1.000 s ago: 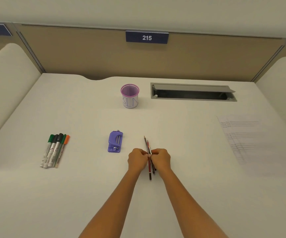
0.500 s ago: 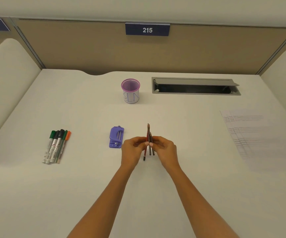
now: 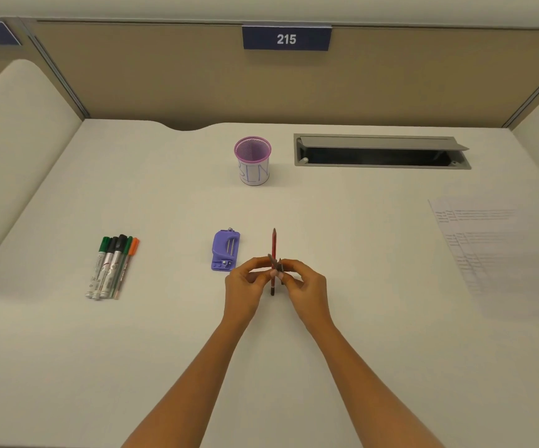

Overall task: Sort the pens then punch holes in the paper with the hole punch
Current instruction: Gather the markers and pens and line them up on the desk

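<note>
Both hands hold a small bundle of pencils point(image 3: 274, 247) upright above the middle of the desk, a red one standing tallest. My left hand point(image 3: 245, 286) pinches the bundle from the left and my right hand point(image 3: 303, 284) from the right. The purple hole punch point(image 3: 225, 250) lies just left of my left hand, apart from it. Several markers point(image 3: 111, 266) with green, black and orange caps lie side by side at the left. A printed sheet of paper point(image 3: 484, 250) rests flat at the right.
A pink mesh cup point(image 3: 252, 160) labelled "BIN" stands at the back centre. An open grey cable slot point(image 3: 381, 152) is set into the desk at the back right. Beige partition walls enclose the desk, with a "215" sign point(image 3: 286, 38) on the back one.
The pencils lay on the desk under both hands; now they are lifted and held upright, farther from me.
</note>
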